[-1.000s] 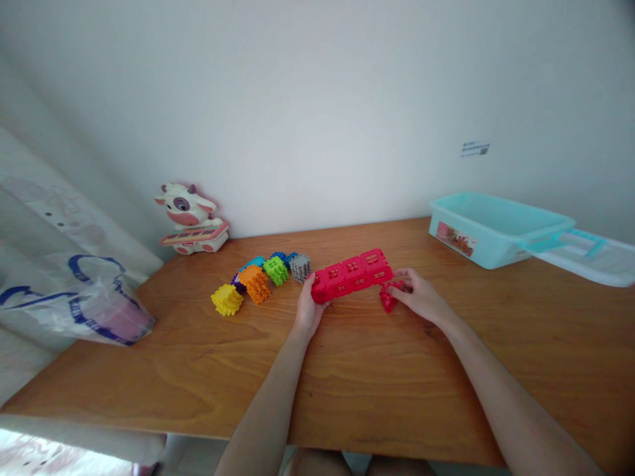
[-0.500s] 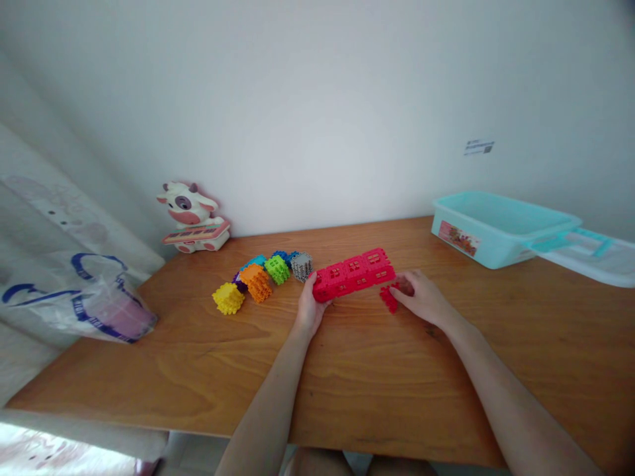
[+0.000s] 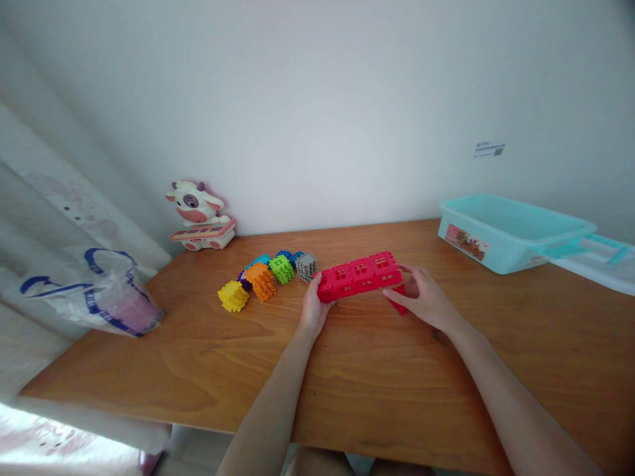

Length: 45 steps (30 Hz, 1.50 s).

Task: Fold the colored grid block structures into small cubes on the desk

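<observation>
My left hand (image 3: 314, 305) is wrapped around the left end of a long red box-shaped build (image 3: 357, 276), made of interlocking plastic pieces with window-like openings. It is held tilted above the table, its right end slightly higher. At that right end my right hand (image 3: 421, 296) has its thumb and fingers around a loose-looking red interlocking piece (image 3: 399, 305). The thumb and fingers partly cover this piece; whether it is joined to the build I cannot tell. Left of the build stand stacks of similar pieces, among them a grey stack (image 3: 306, 266) and a green stack (image 3: 282, 270).
Further left are an orange stack (image 3: 260, 281) and a yellow stack (image 3: 233, 296). A cow toy with a keyboard (image 3: 202, 217) stands by the wall. A plastic bag with a pink item (image 3: 126, 309) lies at left; a turquoise bin (image 3: 510, 244) stands at back right.
My right hand has brought the small red piece up against the right end of the build, and its fingers have spread around it. The whole view has shifted slightly.
</observation>
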### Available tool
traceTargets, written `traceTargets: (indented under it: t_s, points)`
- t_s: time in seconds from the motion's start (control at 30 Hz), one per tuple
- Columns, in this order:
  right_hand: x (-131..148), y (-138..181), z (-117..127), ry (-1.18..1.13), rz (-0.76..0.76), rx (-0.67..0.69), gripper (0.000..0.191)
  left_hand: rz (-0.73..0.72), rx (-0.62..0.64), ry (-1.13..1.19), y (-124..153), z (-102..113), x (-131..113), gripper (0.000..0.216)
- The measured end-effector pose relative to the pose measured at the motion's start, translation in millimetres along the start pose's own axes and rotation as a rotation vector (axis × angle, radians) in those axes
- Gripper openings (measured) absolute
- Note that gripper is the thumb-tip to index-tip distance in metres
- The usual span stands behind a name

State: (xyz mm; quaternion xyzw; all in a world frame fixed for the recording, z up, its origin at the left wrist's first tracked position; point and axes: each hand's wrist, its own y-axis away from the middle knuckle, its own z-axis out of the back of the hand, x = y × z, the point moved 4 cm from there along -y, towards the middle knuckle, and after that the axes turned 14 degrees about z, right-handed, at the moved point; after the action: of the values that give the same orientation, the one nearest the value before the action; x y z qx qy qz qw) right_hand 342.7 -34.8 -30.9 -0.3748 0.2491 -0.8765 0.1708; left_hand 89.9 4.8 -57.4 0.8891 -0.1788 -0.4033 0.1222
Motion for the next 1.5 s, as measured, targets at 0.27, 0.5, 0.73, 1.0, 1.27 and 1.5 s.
traceTargets:
  t_s: [0.27, 0.5, 0.73, 1.0, 1.27, 1.5]
  points:
    - [11.8, -7.9, -10.4, -0.586, -0.268, -0.382, 0.049, -0.101, 0.108, -0.132, 8.0, -4.3, 2.3, 0.050]
    - [27.7, -7.4, -36.7, -1.105, -0.495, -0.522, 0.046, -0.311, 0.220, -0.379, 21.1, -16.8, 12.9, 0.044]
    - [47.1, 0.1, -60.4, -1.155, -0.537, -0.553, 0.037, -0.990, 0.003, -1.239, 48.7, -28.5, 11.1, 0.068]
    - [46.5, 5.4, -70.0, -1.042, -0.418, -0.540, 0.035, -1.083, -0.045, -1.618, 50.5, -34.0, 13.3, 0.071]
    - [51.5, 3.4, -67.6, -1.035, -0.324, -0.503, 0.036, -0.974, 0.037, -1.531, 47.9, -30.5, 13.2, 0.067]
    - [53.6, -2.9, -51.9, -1.053, -0.365, -0.528, 0.041, -0.908, 0.040, -1.500, 48.7, -37.1, 18.0, 0.065]
